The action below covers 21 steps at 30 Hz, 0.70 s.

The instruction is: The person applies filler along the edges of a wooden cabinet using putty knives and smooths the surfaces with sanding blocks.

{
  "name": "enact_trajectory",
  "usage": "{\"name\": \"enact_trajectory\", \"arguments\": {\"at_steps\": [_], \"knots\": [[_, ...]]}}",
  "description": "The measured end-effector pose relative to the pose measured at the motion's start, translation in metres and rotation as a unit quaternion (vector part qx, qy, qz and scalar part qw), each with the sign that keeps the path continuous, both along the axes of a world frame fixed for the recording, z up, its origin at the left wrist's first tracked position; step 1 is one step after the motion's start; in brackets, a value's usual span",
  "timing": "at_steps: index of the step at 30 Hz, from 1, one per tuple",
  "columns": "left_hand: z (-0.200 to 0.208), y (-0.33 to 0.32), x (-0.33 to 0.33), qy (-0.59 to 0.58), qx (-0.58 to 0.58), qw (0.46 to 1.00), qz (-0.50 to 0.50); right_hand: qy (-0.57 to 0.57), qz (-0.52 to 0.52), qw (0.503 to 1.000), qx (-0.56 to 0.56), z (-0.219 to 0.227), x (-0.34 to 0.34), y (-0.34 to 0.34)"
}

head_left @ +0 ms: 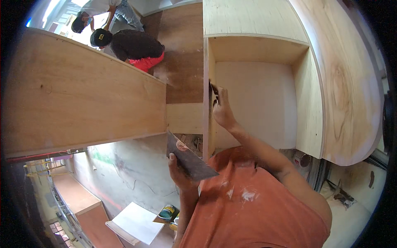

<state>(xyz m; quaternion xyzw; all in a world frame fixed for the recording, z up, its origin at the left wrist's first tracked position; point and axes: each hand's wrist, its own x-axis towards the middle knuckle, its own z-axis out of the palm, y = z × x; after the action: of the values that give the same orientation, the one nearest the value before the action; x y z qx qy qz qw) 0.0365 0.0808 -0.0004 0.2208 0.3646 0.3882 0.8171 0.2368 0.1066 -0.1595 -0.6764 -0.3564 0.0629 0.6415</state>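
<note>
Dark-grey, thin, angular board [188, 159], judged light, stiff, best edge-held, is gripped by the curled left hand [180, 174] beside the open pale-plywood cabinet [309, 99], at whose left wall [206, 124] a slim dark tool [214, 88] is pinched by the nearly closed right hand [223, 110].

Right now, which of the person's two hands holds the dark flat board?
The left hand, lower in the picture, grips the dark board; the right hand instead reaches inside the open wooden box.

the right arm [264, 146] stretches forward, right hand [223, 109] curled in a grip by the left edge of the cabinet [309, 103]; the left hand [179, 175], nearer the torso [258, 202], grips with its thumb [172, 158] raised.
</note>
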Motion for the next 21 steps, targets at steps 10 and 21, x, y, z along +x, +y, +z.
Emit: {"name": "enact_trajectory", "arguments": {"at_steps": [10,21], "knots": [[-0.007,0.007,0.017,-0.146,-0.066,0.983,-0.089,0.003,-0.035,0.995,-0.091,-0.012,0.068,0.015],[-0.013,-0.003,0.076,-0.092,-0.150,0.982,-0.065,0.690,0.307,0.645,0.116,0.118,0.042,-0.139]]}}
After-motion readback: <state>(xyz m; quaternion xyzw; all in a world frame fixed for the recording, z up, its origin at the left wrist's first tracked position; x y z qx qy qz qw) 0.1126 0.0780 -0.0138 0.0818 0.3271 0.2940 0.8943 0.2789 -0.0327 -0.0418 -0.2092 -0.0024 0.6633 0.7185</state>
